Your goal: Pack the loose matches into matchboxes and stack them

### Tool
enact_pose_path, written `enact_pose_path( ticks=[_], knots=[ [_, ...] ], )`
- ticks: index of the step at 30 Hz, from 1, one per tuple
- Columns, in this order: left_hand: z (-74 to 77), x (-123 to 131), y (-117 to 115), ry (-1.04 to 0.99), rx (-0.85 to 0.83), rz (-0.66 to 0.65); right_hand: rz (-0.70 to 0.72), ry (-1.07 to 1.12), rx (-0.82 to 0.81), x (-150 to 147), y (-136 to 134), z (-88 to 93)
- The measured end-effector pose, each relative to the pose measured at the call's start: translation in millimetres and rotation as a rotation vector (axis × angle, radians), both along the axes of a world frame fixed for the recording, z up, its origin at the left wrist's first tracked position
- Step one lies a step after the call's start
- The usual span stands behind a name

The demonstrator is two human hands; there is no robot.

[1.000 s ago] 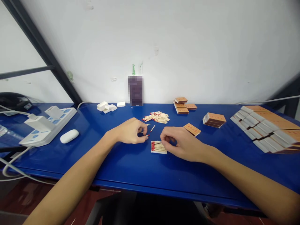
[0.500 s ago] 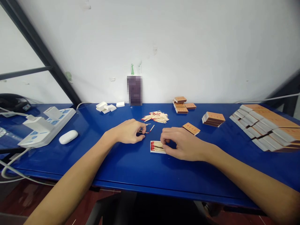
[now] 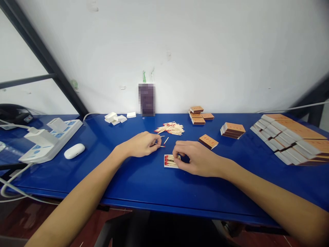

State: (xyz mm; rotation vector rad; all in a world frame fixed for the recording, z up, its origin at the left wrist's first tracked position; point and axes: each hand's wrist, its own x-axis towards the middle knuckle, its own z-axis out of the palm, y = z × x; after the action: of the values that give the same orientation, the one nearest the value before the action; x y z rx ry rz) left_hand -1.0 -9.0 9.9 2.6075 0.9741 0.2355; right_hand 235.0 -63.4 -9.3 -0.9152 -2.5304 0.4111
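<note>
My left hand [image 3: 144,144] has thumb and forefinger pinched on a match [image 3: 163,146] close to the table, its red head sticking out to the right. Another loose match [image 3: 166,140] lies just beyond the fingertips. Over the right part of a small white matchbox tray [image 3: 164,166] is my right hand [image 3: 194,157], thumb and fingers drawn together; whatever is between them is hidden. Several red-headed matches [image 3: 169,160] lie side by side in that tray, heads to the left. A heap of loose matches [image 3: 172,128] sits behind both hands.
A matchbox sleeve [image 3: 208,141] lies right of the heap. Stacked matchboxes [image 3: 232,130] and a large block of them [image 3: 290,137] fill the right side; more boxes [image 3: 197,115] stand behind. White trays [image 3: 115,118], an earbud case [image 3: 74,151] and a power strip [image 3: 51,144] are left.
My left thumb and forefinger have closed on the match. My right hand has shifted slightly left over the tray, its fingertips drawing closer together.
</note>
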Motion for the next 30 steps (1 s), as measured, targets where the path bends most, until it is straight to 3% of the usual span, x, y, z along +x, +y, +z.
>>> enact_pose_path(
  ticks=[9,14,19,23,26,30],
  knots=[
    [-2.4,20.3,-15.3,-0.309,-0.224,-0.115,-0.168,0.207,0.032,5.1,7.4,-1.0],
    [-8.5,26.6,-16.3,-0.493,-0.362,0.009,-0.173,0.429,-0.228,1.7,6.1,3.9],
    [-13.7,29.3,-13.4,-0.602,-0.436,0.034,-0.088,0.713,-0.525,-1.4,8.3,5.1],
    [-11.7,28.4,-14.0,-0.616,-0.374,0.048,-0.133,0.807,-0.617,-2.1,12.7,-0.7],
    [-11.1,26.6,-13.6,-0.563,-0.232,0.089,-0.144,0.768,-0.522,-2.1,11.2,-0.1],
    [-16.7,22.9,-8.0,-0.458,-0.008,0.038,-0.169,0.529,-0.207,-4.2,1.5,4.5]
  ],
)
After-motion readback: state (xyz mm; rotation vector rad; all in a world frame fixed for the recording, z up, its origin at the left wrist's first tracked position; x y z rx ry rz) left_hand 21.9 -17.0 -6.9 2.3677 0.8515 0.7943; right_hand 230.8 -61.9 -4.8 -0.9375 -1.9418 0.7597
